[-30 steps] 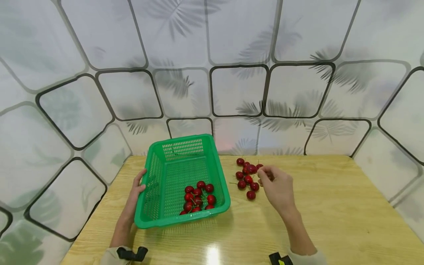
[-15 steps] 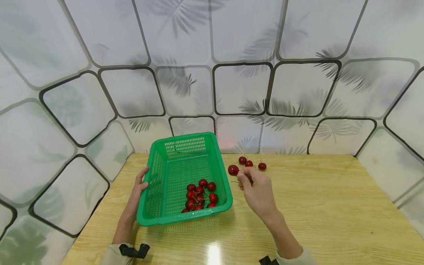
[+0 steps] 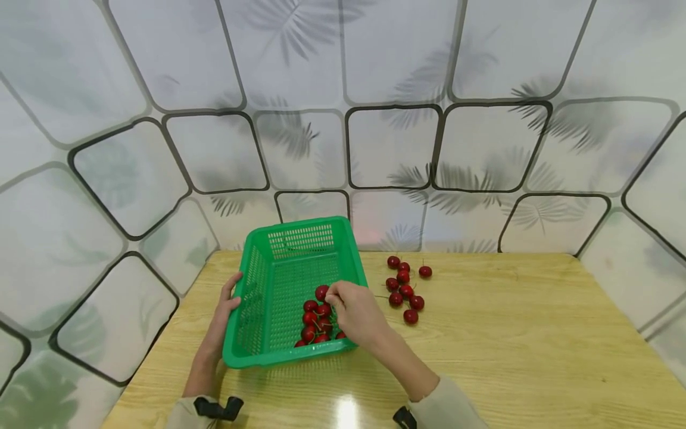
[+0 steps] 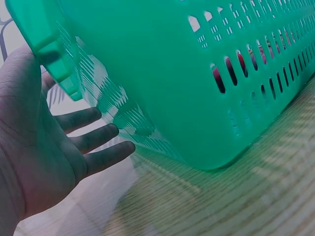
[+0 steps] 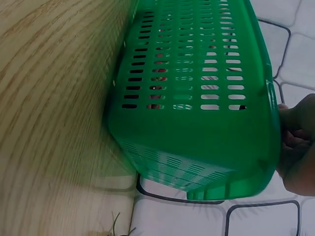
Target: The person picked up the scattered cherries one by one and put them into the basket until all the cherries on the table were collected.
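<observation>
A green plastic basket [image 3: 278,360] with slotted walls stands on the wooden table, several red cherries [image 3: 309,319] lying in its near right part. My left hand [image 3: 221,310] is at the basket's left rim. The left wrist view shows its three lower fingers [image 4: 101,135] straight beside the outer wall, with the thumb up at the rim. My right hand [image 3: 356,313] reaches over the right rim and pinches a dark red cherry [image 3: 322,292] above the others. From the right wrist, that hand [image 5: 298,147] is partly hidden behind the basket wall.
Several more cherries with stems [image 3: 405,292] lie loose on the table [image 3: 509,333] to the right of the basket. A patterned cloth wall [image 3: 391,149] rises behind the table and along its sides.
My right hand has gone from the loose cherries leftward over the basket, carrying a cherry lifted from the pile. The left hand has stayed at the basket's left rim.
</observation>
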A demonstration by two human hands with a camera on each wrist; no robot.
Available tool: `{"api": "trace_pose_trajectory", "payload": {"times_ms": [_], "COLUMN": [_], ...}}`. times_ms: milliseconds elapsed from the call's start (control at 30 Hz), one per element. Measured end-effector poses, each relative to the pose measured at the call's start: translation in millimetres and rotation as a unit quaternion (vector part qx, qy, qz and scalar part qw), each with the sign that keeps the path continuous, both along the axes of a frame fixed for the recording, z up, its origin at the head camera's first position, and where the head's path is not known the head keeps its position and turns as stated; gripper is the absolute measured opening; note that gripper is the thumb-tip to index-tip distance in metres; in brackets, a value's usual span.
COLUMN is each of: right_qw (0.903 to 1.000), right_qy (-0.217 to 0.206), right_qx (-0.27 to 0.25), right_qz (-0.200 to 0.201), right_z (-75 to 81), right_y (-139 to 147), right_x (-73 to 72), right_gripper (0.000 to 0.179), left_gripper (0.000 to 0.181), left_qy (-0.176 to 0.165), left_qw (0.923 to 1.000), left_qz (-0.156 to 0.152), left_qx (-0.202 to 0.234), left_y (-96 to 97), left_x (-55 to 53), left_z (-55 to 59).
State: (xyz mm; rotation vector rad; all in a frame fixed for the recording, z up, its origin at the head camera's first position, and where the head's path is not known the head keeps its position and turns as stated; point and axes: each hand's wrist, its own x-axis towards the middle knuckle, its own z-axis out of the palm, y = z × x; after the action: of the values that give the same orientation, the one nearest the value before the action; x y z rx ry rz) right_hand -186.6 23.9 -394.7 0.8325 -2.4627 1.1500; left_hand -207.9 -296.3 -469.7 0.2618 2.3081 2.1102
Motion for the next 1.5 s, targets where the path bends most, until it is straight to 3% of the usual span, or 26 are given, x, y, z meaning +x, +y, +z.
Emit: {"api": "trace_pose_trajectory", "payload": {"times_ms": [233, 600, 800, 1067, 1500], "right_qw": [0.9922, 0.975, 0.9707, 0.9607, 0.9535], "right_qy": [-0.085, -0.178, -0.19, -0.174, -0.152], "right_qx": [0.089, 0.127, 0.14, 0.214, 0.259], "right_qz": [0.016, 0.04, 0.045, 0.029, 0.026], "right_z": [-3.4, -20.9, -22.9, -22.3, -26.2], "right_y": [-17, -26, -27, -31, -35], "right_x": [-14.0, -34.0, -37.9, -35.9, -35.4], "right_gripper": [0.011, 0.015, 0.023, 0.05, 0.052], "left_gripper": [0.055, 0.056, 0.056, 0.056, 0.055], "left_qy": [-0.007, -0.02, -0.015, -0.008, -0.018], "left_qw": [1.0, 0.9997, 0.9999, 0.9999, 0.9998], "left_qz": [0.001, -0.004, -0.001, -0.007, 0.003], "left_qx": [0.0, 0.009, 0.008, 0.01, 0.0], "left_y": [-0.1, 1.5, 2.8, 1.9, 0.1], "left_x": [1.3, 3.9, 0.7, -1.2, -0.9], "left_z": [-2.4, -6.1, -2.6, -1.5, 1.1]}}
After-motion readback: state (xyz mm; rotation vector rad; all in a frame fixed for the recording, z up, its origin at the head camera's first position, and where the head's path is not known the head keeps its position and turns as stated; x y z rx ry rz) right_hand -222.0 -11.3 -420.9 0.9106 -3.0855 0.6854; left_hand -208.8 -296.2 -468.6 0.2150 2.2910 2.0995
